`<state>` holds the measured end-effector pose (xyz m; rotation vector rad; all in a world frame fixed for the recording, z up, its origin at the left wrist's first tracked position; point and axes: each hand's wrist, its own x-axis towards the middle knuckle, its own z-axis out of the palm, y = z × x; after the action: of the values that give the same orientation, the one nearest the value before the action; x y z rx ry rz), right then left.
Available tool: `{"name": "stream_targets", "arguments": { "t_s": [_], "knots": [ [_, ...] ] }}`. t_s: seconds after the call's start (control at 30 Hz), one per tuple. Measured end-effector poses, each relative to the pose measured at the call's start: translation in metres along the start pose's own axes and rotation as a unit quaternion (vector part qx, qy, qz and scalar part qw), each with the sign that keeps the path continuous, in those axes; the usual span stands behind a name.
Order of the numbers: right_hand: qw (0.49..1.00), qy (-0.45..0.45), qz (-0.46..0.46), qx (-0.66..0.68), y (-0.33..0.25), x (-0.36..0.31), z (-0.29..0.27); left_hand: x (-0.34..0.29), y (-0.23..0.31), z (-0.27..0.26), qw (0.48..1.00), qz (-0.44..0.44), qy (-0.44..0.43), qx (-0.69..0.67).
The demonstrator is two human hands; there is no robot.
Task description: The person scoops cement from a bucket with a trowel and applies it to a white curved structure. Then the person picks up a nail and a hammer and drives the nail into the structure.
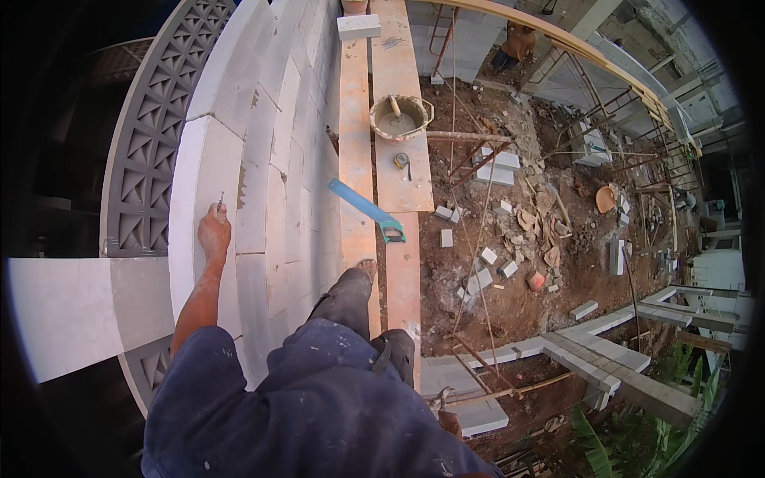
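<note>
My left hand [213, 233] is closed around a thin, nail-like metal piece [222, 197], whose tip sticks up past the fingers. That fist is over the top course of the white block wall [203, 171]. Low in the view, right of my body, part of my right hand [450, 422] shows beside my shirt. From it projects a grey metal tool [441, 396] with a hammer-like head; its handle is hidden. A handsaw [358, 203] with a blue blade and teal handle lies across the planks, away from both hands.
My bare foot stands on the scaffold planks [356, 159]. They carry a mortar bucket [398, 131], a tape measure [401, 160] and a white block [358, 27]. Below right is a dirt floor [510, 263] with rubble, blocks and metal frames. Another person [518, 44] is far off.
</note>
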<state>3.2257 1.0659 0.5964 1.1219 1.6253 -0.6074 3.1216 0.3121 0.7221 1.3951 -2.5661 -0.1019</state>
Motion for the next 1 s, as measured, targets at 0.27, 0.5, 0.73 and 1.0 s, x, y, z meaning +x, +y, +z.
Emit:
{"name": "stream_targets", "arguments": {
  "t_s": [0.27,0.5,0.73,1.0],
  "knots": [
    [0.974,0.009,-0.226,0.001,-0.222,-0.053,-0.002,0.068,-0.015,-0.013,0.998,-0.055,-0.015,0.034],
    [0.969,0.026,-0.244,-0.002,-0.294,-0.111,0.019,0.069,-0.014,-0.018,0.994,-0.081,-0.046,-0.051],
    [0.958,-0.009,-0.255,-0.128,-0.291,-0.057,0.034,0.082,-0.007,-0.047,0.989,-0.061,-0.018,-0.132],
    [0.944,-0.047,-0.282,-0.167,-0.377,-0.029,0.073,0.163,-0.031,-0.077,0.985,-0.09,0.084,-0.12]
  ]
}}
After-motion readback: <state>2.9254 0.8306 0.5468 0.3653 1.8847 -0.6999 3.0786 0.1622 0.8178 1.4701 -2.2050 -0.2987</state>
